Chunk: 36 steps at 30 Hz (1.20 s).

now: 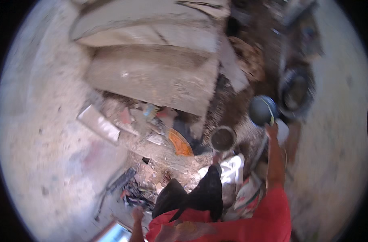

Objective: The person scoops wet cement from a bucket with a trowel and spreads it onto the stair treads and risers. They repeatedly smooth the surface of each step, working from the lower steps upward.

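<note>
At three o'clock, right hand [271, 130] grasps a dark round bowl [262, 110], seemingly mid-carry, needing steady setting-down next; left hand [137, 213] at six o'clock, grip indiscernible.

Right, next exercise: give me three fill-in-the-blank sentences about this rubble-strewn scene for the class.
1. The hand at the dark round bowl is the person's ___ one.
2. The sleeve on that arm is ___.
3. The curved piece lying in the rubble is coloured ___.
Missing words: right; red; orange.
</note>
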Each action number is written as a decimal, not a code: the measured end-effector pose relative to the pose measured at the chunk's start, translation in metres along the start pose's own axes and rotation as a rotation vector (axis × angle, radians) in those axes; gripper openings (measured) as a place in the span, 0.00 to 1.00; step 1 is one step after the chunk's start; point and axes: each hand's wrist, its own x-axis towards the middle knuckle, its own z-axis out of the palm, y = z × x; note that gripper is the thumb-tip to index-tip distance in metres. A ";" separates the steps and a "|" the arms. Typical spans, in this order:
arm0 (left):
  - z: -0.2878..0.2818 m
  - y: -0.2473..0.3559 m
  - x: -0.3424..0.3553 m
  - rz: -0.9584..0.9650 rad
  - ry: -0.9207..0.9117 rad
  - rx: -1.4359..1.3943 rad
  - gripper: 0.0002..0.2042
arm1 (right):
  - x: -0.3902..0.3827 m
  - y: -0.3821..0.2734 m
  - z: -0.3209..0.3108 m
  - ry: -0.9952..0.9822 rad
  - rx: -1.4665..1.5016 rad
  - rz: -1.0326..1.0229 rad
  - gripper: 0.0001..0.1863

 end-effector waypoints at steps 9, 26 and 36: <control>0.014 0.106 -0.009 -0.440 -0.220 0.528 0.16 | 0.168 0.066 0.117 -0.154 -0.098 -0.206 0.48; 0.086 0.108 0.004 -0.499 -0.274 0.273 0.18 | 0.229 0.063 0.119 -0.433 -0.213 -0.250 0.42; 0.084 0.095 -0.014 -0.412 -0.327 0.394 0.18 | 0.175 0.076 0.189 -0.525 -0.029 -0.137 0.50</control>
